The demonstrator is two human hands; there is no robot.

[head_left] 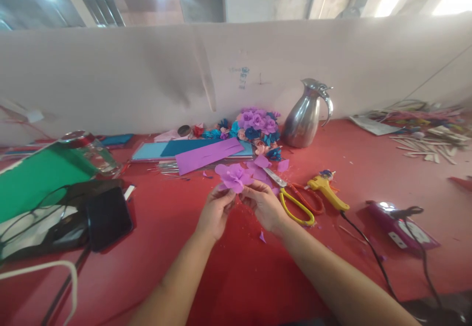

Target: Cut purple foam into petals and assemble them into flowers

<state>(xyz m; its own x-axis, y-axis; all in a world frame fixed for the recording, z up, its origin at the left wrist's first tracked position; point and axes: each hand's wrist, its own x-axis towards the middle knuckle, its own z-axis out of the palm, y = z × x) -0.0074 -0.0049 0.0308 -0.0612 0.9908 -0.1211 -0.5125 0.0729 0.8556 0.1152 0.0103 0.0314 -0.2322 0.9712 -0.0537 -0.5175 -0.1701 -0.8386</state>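
A purple paper flower [234,177] with spread petals is held up between my two hands over the red table. My left hand [217,207] pinches it from the lower left, thumb and fingers closed. From the lower right, my right hand [262,202] grips the same flower with its fingertips. Just beyond the right hand lie loose purple paper petals [283,165] and scissors [295,203] with one yellow and one red handle. Behind the flower, a purple paper strip [210,156] rests across blue sheets [151,151].
Finished paper flowers [258,122] are heaped by the wall beside a metal jug [303,117]. To the right are a yellow glue gun [328,192], a purple power strip [401,227] and thin sticks [435,144]. A phone [108,218] and a glass jar [92,154] are at left.
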